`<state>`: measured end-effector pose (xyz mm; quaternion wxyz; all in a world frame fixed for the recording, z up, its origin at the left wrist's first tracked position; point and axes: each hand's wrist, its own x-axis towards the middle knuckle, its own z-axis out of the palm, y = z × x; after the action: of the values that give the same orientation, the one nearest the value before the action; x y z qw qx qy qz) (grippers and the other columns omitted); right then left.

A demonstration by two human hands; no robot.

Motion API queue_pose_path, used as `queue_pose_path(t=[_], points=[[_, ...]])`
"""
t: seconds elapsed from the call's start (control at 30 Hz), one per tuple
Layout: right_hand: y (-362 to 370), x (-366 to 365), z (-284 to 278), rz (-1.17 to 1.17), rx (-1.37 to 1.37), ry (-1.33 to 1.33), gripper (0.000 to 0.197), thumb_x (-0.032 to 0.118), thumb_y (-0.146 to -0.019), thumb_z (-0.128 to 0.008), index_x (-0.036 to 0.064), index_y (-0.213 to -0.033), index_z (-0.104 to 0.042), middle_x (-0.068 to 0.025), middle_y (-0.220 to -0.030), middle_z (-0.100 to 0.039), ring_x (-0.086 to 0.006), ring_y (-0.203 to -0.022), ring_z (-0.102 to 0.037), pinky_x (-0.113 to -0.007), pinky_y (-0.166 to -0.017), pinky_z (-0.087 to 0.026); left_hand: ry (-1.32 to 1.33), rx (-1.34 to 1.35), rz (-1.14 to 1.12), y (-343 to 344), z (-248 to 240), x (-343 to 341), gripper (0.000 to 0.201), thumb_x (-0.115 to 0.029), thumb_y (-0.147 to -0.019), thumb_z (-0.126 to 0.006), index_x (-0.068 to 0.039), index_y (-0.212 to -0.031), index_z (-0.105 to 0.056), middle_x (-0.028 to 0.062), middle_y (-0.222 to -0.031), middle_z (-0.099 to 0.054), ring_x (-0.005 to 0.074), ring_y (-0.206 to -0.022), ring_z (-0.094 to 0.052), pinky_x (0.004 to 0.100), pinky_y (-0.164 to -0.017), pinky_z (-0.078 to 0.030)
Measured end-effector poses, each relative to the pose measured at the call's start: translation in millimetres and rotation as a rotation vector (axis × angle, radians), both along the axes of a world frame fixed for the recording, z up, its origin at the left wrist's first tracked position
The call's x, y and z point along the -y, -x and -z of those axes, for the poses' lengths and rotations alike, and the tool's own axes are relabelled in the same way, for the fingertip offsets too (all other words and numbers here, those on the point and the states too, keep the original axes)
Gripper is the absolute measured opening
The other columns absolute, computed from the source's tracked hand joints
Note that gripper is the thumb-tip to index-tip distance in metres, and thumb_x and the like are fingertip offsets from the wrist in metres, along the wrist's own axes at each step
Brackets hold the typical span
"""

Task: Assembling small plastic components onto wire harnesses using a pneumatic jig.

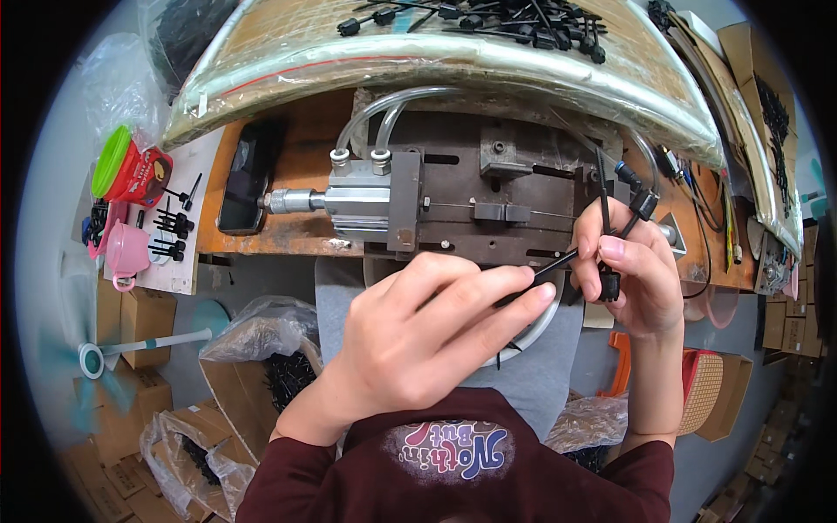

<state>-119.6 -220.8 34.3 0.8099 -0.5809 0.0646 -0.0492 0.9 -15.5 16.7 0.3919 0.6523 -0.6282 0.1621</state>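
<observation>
— So, nearest first: what have the hands got?

— The left hand (418, 336) is curled over, fingertips pinched on the near end of a thin black cable tie (558, 261). The right hand (632, 283) is closed around a small bunch of black plastic parts (610, 283), thumb pressing the tie's other end against them.

— And where does the tie sit?

— Between the two hands, just above the lap, slanting up to the right, near the front edge of the workbench (296, 166).

— How would you handle it well?

— I'd judge the right hand should keep the bunch steady while the left guides the thin end straight, with no twist, and keeps it clear of the metal fixture (488, 200) just beyond.

— Anything further out?

— The pneumatic cylinder (349, 200) with clear hoses on the fixture's left, a dark phone (248, 174) past that, and a pile of finished black ties (488, 22) on the wrapped shelf at the far edge
</observation>
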Motion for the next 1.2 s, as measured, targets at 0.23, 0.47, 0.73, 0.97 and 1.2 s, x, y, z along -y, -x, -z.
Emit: queue_pose_path(t=[0.23, 0.47, 0.73, 0.97, 1.2], points=[[5.2, -12.3, -1.9, 0.28, -0.066, 0.219, 0.029, 0.016, -0.095, -0.06, -0.0048, -0.115, -0.061, -0.0104, -0.081, -0.069, -0.0043, -0.052, -0.052, -0.017, -0.048, -0.04, -0.023, -0.16, 0.064, -0.8, 21.2, -1.8, 0.032, -0.011, -0.068, -0.082, -0.003, -0.098, -0.075, 0.0103, -0.107, -0.069, 0.0204, -0.073, -0.067, 0.0286, -0.06, -0.054], [16.6, -24.1, 5.9, 0.459, -0.028, 0.323, 0.014, 0.008, -0.095, -0.063, -0.0054, -0.092, -0.065, -0.0125, -0.086, -0.07, -0.008, -0.056, -0.058, -0.02, -0.049, -0.045, -0.18, -0.04, -0.114, 5.9, 43.9, 19.5, 0.026, -0.014, -0.07, -0.08, -0.003, -0.092, -0.07, 0.0139, -0.123, -0.067, 0.0181, -0.067, -0.065, 0.0268, -0.059, -0.051], [21.4, -35.7, 1.9, 0.521, -0.132, 0.28, 0.012, -0.001, -0.087, -0.069, -0.0052, -0.092, -0.059, -0.0104, -0.072, -0.067, -0.0066, -0.046, -0.054, -0.018, -0.04, -0.037, -0.279, 0.016, -0.165, 0.5, 33.6, 25.3, 0.027, -0.017, -0.07, -0.08, -0.007, -0.093, -0.072, 0.0091, -0.119, -0.069, 0.0161, -0.061, -0.062, 0.0257, -0.057, -0.048], [9.4, -43.2, 9.2, 0.44, -0.144, 0.183, 0.013, -0.001, -0.088, -0.07, -0.0029, -0.086, -0.057, -0.0084, -0.067, -0.064, -0.0083, -0.045, -0.055, -0.02, -0.036, -0.039, -0.038, -0.351, 0.195, 15.1, 14.5, 15.1, 0.034, -0.007, -0.068, -0.083, -0.007, -0.101, -0.075, 0.0067, -0.095, -0.072, 0.0172, -0.075, -0.07, 0.0281, -0.063, -0.057], [16.3, -32.0, 16.6, 0.512, 0.165, 0.225, 0.051, 0.04, -0.106, -0.04, -0.0083, -0.109, -0.058, -0.0195, -0.092, -0.068, -0.0164, -0.063, -0.063, -0.027, -0.059, -0.051, -0.146, -0.169, -0.041, 4.7, 20.0, 10.8, 0.029, -0.01, -0.069, -0.081, -0.004, -0.096, -0.071, 0.0091, -0.11, -0.069, 0.0197, -0.075, -0.068, 0.0304, -0.065, -0.055]])
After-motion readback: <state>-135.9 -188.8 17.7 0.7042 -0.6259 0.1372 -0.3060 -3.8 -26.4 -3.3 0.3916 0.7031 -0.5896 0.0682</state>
